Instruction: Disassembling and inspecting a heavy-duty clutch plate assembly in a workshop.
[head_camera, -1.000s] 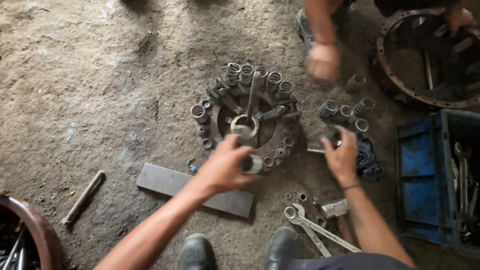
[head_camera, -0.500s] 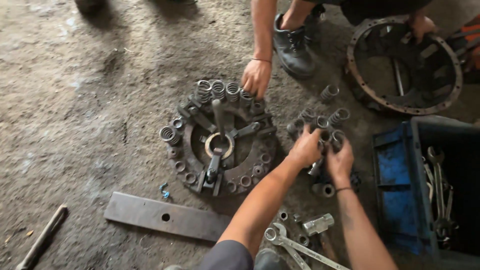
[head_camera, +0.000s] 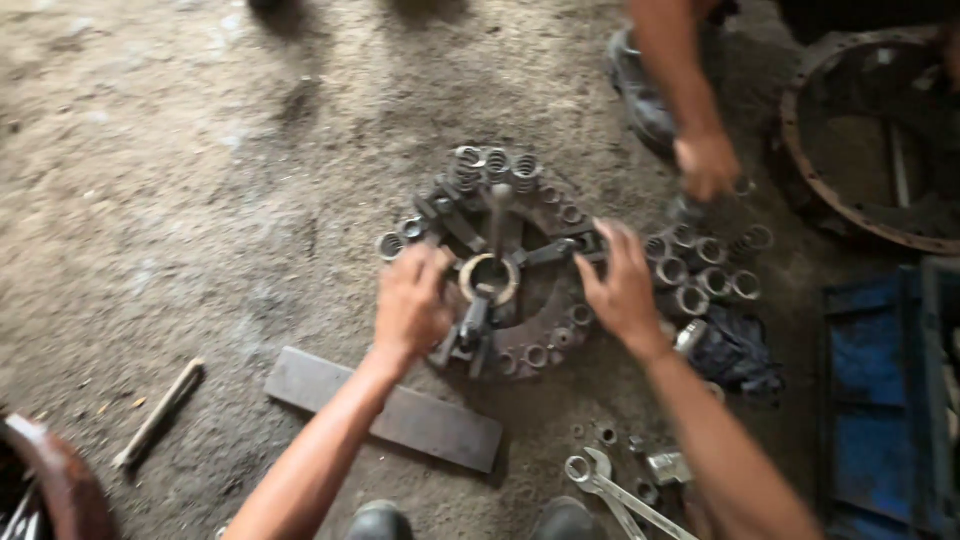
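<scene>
At frame centre, both arms reach in: left hand (head_camera: 412, 305) and right hand (head_camera: 622, 285), fingers loosely spread, rest on the round dark metal spring-ringed clutch plate (head_camera: 540, 335).

The pressure plate (head_camera: 500, 270) is a round, dark metal disc lying flat on the floor. The left fingers (head_camera: 425, 275) rest on its left rim; the right fingers (head_camera: 610, 255) rest on its right rim, so the plate lies between them. A ring (head_camera: 488, 278) sits at its centre, between the fingertips of both hands. Three levers (head_camera: 497, 215) radiate from the ring. Coil springs (head_camera: 495, 165) stand upright along the far rim, beyond the fingers. The frame is blurred; finer detail cannot be told.
</scene>
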